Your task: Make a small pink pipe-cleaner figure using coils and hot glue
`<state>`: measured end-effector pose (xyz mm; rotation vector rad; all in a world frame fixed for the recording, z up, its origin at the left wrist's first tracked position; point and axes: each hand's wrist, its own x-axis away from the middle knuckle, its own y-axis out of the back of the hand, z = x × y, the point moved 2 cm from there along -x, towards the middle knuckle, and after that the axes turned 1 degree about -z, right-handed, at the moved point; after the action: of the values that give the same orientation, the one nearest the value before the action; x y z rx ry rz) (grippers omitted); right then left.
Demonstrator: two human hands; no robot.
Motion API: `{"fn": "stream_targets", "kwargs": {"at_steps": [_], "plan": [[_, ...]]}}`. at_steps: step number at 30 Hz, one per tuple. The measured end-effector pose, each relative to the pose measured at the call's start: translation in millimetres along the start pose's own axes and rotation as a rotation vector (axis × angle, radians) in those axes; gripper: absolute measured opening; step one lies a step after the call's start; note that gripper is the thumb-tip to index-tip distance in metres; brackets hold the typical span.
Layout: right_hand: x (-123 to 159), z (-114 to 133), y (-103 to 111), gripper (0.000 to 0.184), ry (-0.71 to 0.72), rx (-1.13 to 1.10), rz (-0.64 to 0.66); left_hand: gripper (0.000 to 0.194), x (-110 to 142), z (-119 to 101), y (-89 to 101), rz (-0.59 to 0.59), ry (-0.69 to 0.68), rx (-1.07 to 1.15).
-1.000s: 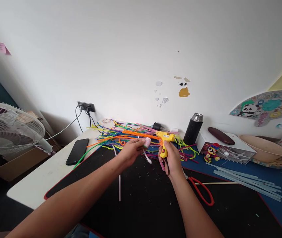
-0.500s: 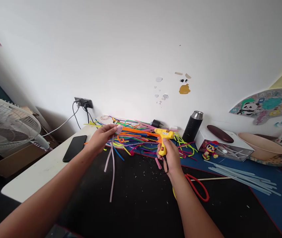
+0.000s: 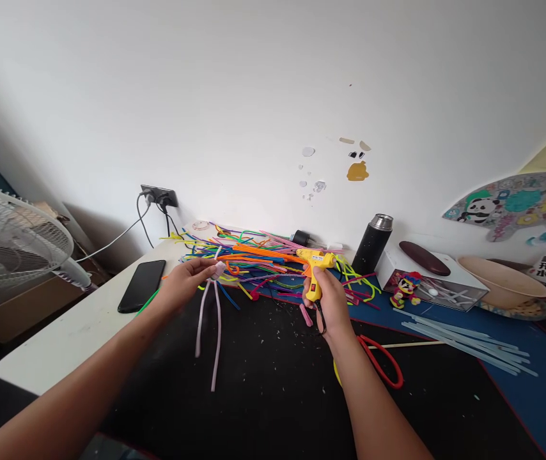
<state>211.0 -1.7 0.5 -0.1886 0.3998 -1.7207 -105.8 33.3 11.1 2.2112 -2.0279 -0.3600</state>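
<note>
Pinched in my left hand (image 3: 190, 280) is a small piece made of pale lilac pipe cleaners (image 3: 218, 338), with two long ends hanging down over the black mat. A short end sticks up above the fingers. My right hand (image 3: 328, 299) is wrapped round the handle of a yellow hot glue gun (image 3: 318, 260), its nozzle pointing left toward the piece but well apart from it. A cord runs from the bottom of the handle. Behind both hands lies a heap of colourful pipe cleaners (image 3: 263, 254).
A phone (image 3: 141, 286) lies on the left of the table, near a fan (image 3: 18, 239). Right of the heap stand a black thermos (image 3: 373, 244), a small colourful figure (image 3: 405, 291) and a white box (image 3: 433, 276). Glue sticks (image 3: 467, 345) and red-handled scissors (image 3: 388, 364) lie at the right.
My left hand has moved left and down a little, and the lilac piece has turned, its hanging ends now further apart. The glue gun stays nearly where it was.
</note>
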Motion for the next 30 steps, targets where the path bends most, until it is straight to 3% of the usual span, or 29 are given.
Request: {"fn": "stream_targets", "kwargs": {"at_steps": [3, 8, 11, 16, 22, 30], "plan": [[1, 2, -2, 0.035, 0.002, -0.018, 0.010, 0.054, 11, -11, 0.2, -0.072, -0.061, -0.126], [1, 7, -3, 0.036, 0.010, 0.010, -0.009, 0.051, 18, -26, -28.3, -0.003, -0.150, 0.073], [-2, 6, -1, 0.038, 0.013, 0.014, -0.011, 0.047, 8, -31, -43.6, 0.036, -0.177, 0.085], [-7, 0, 2, 0.036, -0.006, 0.029, 0.003, 0.048, -15, -38, -53.4, 0.066, -0.224, 0.158], [-4, 1, 2, 0.038, -0.013, -0.024, 0.014, 0.040, -29, -53, -70.2, 0.185, -0.270, 0.307], [5, 6, -6, 0.044, -0.042, -0.102, 0.115, 0.040, -16, -44, -81.6, 0.305, 0.000, 0.547]]}}
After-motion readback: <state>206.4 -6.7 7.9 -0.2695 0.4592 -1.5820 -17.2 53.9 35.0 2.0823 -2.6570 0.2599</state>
